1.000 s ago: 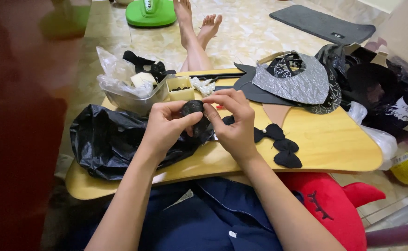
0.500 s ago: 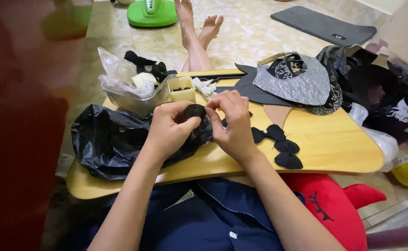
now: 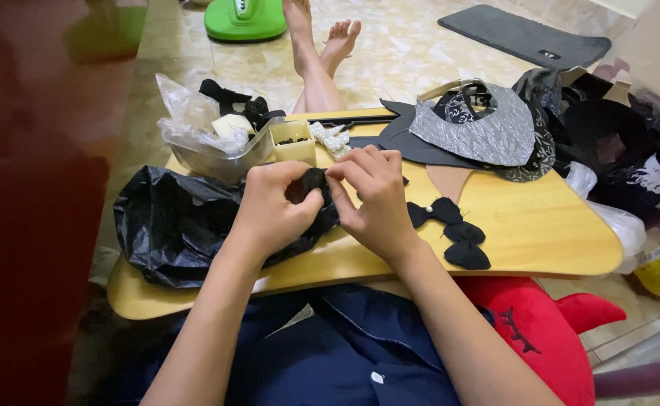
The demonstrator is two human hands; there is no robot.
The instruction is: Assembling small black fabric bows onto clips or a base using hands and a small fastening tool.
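1. Small black fabric piece (image 3: 313, 184): dark, crumpled, mostly hidden by fingers; pinched between left hand (image 3: 273, 210) and right hand (image 3: 375, 199), above the wooden lap table (image 3: 540, 218).
2. Orientation: long axis cannot be told.
3. Clear plastic tray (image 3: 217, 154): holds a crinkled bag and pale block.
4. Small yellow box (image 3: 293, 142): dark bits inside.
5. Black plastic bag (image 3: 176, 222): contents unseen.

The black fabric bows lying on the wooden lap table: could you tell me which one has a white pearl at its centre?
The bow nearest the right hand, at the top of the cluster; the two bows below it are plain black.
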